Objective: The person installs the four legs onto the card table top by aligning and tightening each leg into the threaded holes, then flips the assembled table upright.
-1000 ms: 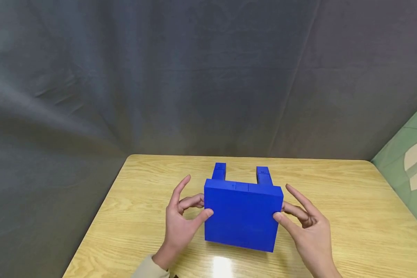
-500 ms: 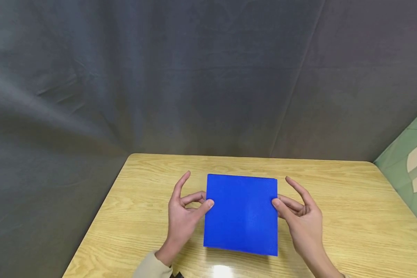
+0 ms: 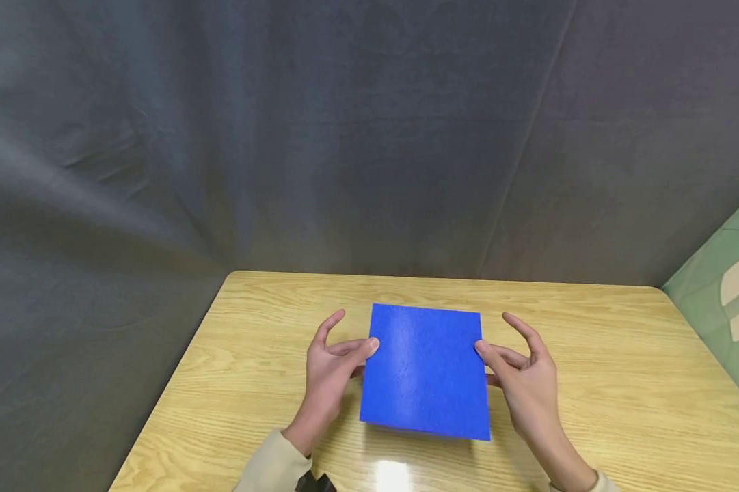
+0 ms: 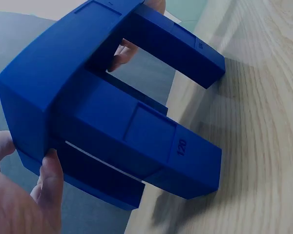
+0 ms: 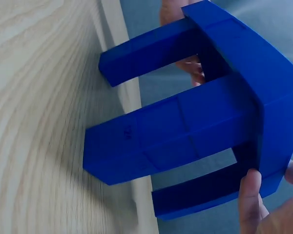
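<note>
A small blue stool with a flat square seat is held upright between both hands. The seat faces up in the head view and hides the legs beneath it. My left hand pinches the left edge, thumb on top and fingers underneath. On the right edge, my right hand grips the same way. Both index fingers stick out clear of the stool. In the left wrist view a thick stool leg marked 120 points down, its end close to the wood. Matching stool legs show in the right wrist view, also close over the tabletop.
The light wooden table spreads out around the stool. Behind it hangs a dark grey curtain, which also runs along the left side. A green patterned panel borders the table on the right.
The stool has tilted from legs pointing toward the far side to legs pointing down, seat now facing up. Both hands keep their hold and have turned with it, the right moving slightly left.
</note>
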`<state>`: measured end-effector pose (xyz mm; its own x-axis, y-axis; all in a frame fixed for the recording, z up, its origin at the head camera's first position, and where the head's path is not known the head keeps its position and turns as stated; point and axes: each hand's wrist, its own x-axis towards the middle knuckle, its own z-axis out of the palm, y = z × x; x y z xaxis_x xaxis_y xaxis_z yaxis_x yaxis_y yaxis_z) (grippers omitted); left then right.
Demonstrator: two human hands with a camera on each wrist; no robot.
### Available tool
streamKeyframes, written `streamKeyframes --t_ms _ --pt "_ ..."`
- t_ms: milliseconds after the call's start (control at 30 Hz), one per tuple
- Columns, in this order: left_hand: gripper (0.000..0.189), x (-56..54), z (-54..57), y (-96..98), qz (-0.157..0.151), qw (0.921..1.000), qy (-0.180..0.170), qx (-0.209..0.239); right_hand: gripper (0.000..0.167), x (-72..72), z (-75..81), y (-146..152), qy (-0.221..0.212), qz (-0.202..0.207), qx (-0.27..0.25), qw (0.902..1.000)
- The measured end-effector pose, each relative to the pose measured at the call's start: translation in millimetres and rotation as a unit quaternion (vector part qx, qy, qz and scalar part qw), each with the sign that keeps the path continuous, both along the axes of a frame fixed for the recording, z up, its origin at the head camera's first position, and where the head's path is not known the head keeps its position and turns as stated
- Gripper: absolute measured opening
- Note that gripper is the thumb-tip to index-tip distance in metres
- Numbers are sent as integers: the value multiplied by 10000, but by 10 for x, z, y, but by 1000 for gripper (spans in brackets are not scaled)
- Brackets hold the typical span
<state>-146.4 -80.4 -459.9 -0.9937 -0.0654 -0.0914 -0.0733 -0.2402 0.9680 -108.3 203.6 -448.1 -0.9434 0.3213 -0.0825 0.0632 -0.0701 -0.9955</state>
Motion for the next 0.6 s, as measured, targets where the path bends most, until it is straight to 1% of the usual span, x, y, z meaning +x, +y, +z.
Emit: streamKeyframes --t_ms 133,300,600 --pt "82 -30 -48 19 98 9999 -73 -72 62 -52 -15 -1 -130 -4 62 9999" --pt "77 -59 -83 42 215 9996 -63 -145 60 -96 -39 -2 -100 -40 59 9999" --pt "71 -68 -129 66 205 9996 -33 -172 51 -100 -108 10 -89 11 16 10000"
